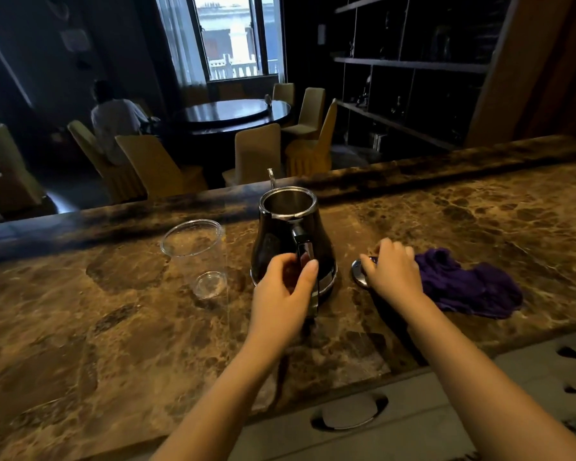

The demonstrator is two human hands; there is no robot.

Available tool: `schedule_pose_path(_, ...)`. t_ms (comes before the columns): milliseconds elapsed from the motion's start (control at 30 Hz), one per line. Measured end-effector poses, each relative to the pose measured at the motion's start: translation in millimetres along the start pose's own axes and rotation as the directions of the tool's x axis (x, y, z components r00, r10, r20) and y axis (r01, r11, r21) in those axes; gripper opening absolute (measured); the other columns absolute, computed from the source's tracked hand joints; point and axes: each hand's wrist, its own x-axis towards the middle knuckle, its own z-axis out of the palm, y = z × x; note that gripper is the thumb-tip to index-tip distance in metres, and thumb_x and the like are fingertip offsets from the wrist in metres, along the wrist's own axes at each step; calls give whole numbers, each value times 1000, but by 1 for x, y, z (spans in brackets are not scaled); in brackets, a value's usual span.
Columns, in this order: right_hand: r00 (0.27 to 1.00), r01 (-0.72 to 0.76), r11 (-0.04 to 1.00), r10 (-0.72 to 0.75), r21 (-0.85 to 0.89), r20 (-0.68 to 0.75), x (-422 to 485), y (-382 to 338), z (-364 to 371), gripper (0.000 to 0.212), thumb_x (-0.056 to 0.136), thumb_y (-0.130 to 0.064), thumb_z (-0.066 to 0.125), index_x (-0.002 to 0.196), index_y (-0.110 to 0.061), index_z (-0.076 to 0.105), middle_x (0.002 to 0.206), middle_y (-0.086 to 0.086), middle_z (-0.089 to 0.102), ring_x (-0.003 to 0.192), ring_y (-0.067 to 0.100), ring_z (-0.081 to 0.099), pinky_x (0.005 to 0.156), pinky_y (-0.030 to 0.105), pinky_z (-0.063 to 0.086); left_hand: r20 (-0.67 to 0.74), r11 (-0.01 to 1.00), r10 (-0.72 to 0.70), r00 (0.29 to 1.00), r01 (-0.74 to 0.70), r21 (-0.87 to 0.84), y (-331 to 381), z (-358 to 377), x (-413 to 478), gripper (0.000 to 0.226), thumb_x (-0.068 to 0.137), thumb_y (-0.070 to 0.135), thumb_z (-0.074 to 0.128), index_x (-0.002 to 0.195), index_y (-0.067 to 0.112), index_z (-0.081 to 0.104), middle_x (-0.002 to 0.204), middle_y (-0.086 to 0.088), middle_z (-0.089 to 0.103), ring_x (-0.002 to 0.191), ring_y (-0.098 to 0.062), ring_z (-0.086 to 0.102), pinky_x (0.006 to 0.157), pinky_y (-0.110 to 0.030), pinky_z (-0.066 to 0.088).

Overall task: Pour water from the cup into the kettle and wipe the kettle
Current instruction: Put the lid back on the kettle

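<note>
Two hands | left hand (285,281) fingers wrap kettle (291,241) handle | right hand (393,266) fingers curl on lid (359,273) | cup (197,257) clear leftward

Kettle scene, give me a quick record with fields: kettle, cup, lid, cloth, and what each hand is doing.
kettle: upright on the marble counter, lid off
cup: clear plastic, upright, looks empty, left of kettle
lid: on counter, right of kettle
cloth: purple, crumpled, right of lid
left hand: fingers around kettle handle
right hand: on the lid
</note>
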Motion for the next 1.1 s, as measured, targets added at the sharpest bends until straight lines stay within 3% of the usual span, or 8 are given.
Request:
schedule_pose_path(100,993,86,988,-75,-125,87,7,12,12,39,89,-36,53,113,-6,48,121,17,49,115,34,43,91,43,42,-25,984,-96,995,92,-153,5,13,8,36,85,39,54,112,16,56,100,4,65,94,-7,62,82,-25,51)
schedule_pose_path(333,972,233,955,-230,-182,36,20,10,18,32,93,-35,45,98,-5,54,102,15,62,94,32,59,71,40,45,-7,945,-115,993,107,-309,7,28,16,15,80,36,63,86,22,58,81,6,64,75,-7,62,67,-21,50)
schedule_pose_path(433,976,210,977,-208,25,-59,29,-2,-5,33,94,-35,43,88,-6,56,91,16,64,83,33,60,66,39,45,-1,936,-73,997,68,-344,-1,21,14,16,79,31,65,79,17,57,69,5,61,63,-5,60,63,-22,48)
schedule_pose_path(500,968,228,947,-196,224,-157,33,-21,-38,33,94,-36,43,79,-9,55,74,8,61,69,25,57,56,34,44,79,927,-49,996,75,-367,-8,12,12,24,80,36,61,88,13,61,73,2,66,69,-7,65,68,-23,50)
schedule_pose_path(600,912,393,863,-322,318,-255,33,-63,-90,34,93,-36,44,75,-10,54,65,2,52,61,18,47,54,29,31,244,875,-100,965,202,-440,-12,0,15,50,78,53,43,96,11,62,74,-1,71,73,-16,68,69,-26,53)
schedule_pose_path(733,794,607,775,-587,174,-156,33,-118,-107,36,91,-39,46,78,-8,59,69,4,54,68,20,50,59,32,37,361,817,-193,913,353,-456,-1,-9,24,52,89,52,31,81,9,60,61,-2,64,55,-16,61,55,-23,51)
schedule_pose_path(867,745,667,745,-667,2,5,40,-141,-87,30,91,-40,46,76,-15,53,63,-3,48,65,19,49,46,26,29,387,818,-180,904,356,-452,-1,-4,26,53,89,56,28,69,13,52,49,2,51,46,-14,47,52,-24,43)
schedule_pose_path(1100,748,661,750,-659,-8,76,45,-151,-62,30,90,-37,45,82,-11,58,64,-1,50,63,19,51,49,28,34,143,875,-177,974,222,-430,-11,-13,24,53,88,54,32,52,16,43,35,5,37,34,-13,33,38,-23,30)
